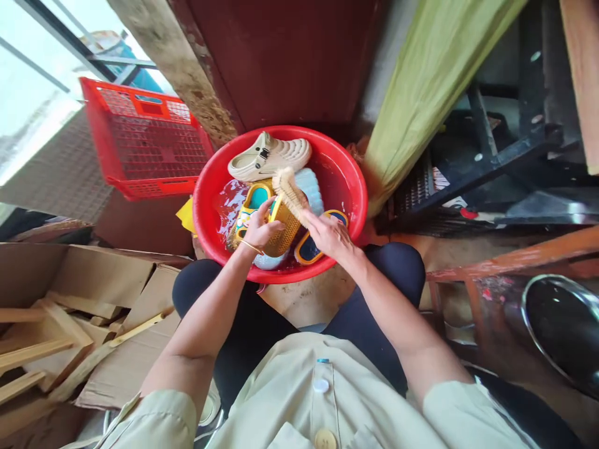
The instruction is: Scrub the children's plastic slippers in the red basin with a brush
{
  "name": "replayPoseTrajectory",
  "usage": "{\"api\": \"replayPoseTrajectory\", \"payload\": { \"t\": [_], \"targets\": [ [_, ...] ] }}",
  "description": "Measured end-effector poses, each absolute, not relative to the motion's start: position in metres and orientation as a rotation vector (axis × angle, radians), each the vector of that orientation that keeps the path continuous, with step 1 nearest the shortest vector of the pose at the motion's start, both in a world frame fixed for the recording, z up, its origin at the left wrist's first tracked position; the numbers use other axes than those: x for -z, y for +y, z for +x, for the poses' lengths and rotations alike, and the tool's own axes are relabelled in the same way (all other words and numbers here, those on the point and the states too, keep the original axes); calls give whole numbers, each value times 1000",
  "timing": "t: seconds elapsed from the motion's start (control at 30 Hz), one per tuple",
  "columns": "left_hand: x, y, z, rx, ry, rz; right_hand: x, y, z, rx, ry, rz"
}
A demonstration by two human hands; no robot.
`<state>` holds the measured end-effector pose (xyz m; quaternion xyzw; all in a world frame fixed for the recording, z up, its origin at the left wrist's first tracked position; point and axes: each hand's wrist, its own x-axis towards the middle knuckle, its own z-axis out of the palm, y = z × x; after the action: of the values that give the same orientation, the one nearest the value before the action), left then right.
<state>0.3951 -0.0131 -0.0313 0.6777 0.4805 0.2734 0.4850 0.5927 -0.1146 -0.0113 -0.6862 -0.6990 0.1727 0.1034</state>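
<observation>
In a red basin (202,212) of water, my left hand (262,228) grips a yellow clog (286,232), holding it tilted with its sole toward the right. My right hand (327,232) is closed on a scrub brush (289,190) whose pale bristles are beside the clog's upper end. A beige clog (271,156) rests at the basin's back. Behind the brush is a light blue shoe (309,187). Another yellow clog with a green inside (258,197) lies left of the held one. A yellow-edged dark blue clog (309,249) sits under my right hand.
A red plastic crate (159,146) stands behind the basin on the left. Cardboard boxes (107,274) with wooden pieces are at the left. A yellow-green cloth (416,93) hangs at the right, near a dark metal rack (496,162). A round glass lid (561,330) is far right.
</observation>
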Motion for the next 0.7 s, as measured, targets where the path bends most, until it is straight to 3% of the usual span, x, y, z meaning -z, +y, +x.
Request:
{"api": "replayPoseTrajectory", "payload": {
  "t": [0.23,0.4,0.53,0.7],
  "targets": [
    [19,-25,393,-633,1402,2260,3,-119,609,-426,-1823,-2259],
    [30,-34,399,-489,1440,2464,-3,-127,609,-388,-1989,-2177],
    [41,-42,397,-414,1294,2592,-3,-129,618,-392,-1863,-2351],
    [43,-55,394,-292,1014,2643,-1,-135,628,-425,-1964,-2177]
  ]
}}
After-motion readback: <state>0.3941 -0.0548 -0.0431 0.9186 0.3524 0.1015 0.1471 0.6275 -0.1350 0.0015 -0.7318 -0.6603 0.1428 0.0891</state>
